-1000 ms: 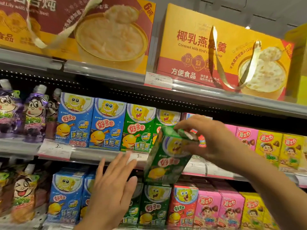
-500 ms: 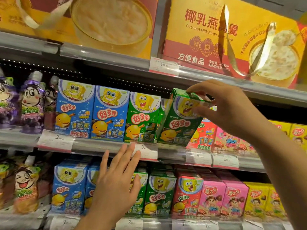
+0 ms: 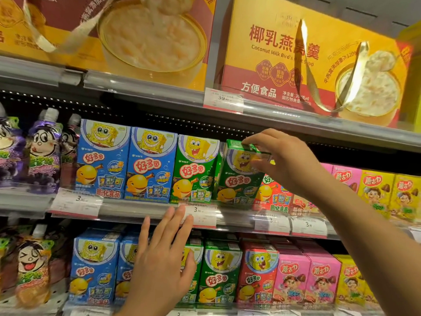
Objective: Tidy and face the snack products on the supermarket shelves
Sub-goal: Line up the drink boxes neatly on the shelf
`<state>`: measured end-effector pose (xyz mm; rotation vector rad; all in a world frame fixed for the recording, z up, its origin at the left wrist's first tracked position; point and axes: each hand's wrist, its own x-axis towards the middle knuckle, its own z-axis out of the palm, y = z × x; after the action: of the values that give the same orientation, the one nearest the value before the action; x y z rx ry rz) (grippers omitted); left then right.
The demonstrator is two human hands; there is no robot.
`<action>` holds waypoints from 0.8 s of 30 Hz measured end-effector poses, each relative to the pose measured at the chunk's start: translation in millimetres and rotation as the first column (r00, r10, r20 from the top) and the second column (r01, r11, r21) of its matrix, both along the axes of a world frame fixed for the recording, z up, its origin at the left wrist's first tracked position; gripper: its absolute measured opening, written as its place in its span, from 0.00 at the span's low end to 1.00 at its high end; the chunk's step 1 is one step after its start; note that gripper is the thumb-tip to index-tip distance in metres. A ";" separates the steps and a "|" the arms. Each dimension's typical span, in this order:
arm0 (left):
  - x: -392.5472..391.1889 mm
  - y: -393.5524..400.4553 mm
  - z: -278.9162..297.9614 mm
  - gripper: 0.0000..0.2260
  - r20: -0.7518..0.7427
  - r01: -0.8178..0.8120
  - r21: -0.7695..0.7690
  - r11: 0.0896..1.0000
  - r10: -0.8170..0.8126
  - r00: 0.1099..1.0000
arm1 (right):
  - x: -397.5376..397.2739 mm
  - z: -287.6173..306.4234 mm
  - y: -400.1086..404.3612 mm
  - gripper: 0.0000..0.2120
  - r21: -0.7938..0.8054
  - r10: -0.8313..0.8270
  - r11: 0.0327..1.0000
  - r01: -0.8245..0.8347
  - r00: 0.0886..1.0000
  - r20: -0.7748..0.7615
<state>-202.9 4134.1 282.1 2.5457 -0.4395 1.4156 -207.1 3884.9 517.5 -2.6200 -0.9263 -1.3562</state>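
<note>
Right hand [image 3: 282, 160] pinching top of green snack box [image 3: 237, 176], thumb below, fingers curled over lid; box on middle shelf [image 3: 141, 209], tilted slightly, touching green neighbour [image 3: 193, 169] at its 9 o'clock. Left hand [image 3: 161, 263] at 7 o'clock, fingers straight and spread, holding nothing

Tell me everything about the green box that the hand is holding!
The green box is a small cardboard snack carton with a yellow cartoon sponge in a round window, red-and-white Chinese letters and an orange fish. It stands slightly tilted on the middle shelf, beside another green carton and in front of a red one. The right hand pinches its top edge.
</note>
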 end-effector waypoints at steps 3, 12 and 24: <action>0.9 0.4 -0.2 0.32 0.006 0.008 0.001 1.000 -0.008 1.000 | 5.2 5.6 -0.5 0.20 0.007 0.008 1.000 -0.007 0.998 -0.059; -0.2 -1.4 -1.6 0.31 0.021 0.026 -0.018 1.000 -0.025 0.999 | 28.0 22.2 -2.5 0.16 0.092 0.086 0.993 -0.069 0.977 -0.194; 2.9 -0.2 -3.4 0.31 0.044 0.015 -0.005 1.000 -0.015 0.999 | 26.7 18.8 -1.4 0.23 -0.025 0.009 1.000 -0.014 0.986 -0.167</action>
<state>-200.0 4133.9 278.7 2.5061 -0.4607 1.4676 -180.4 3883.5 536.2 -2.6918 -0.9394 -1.1087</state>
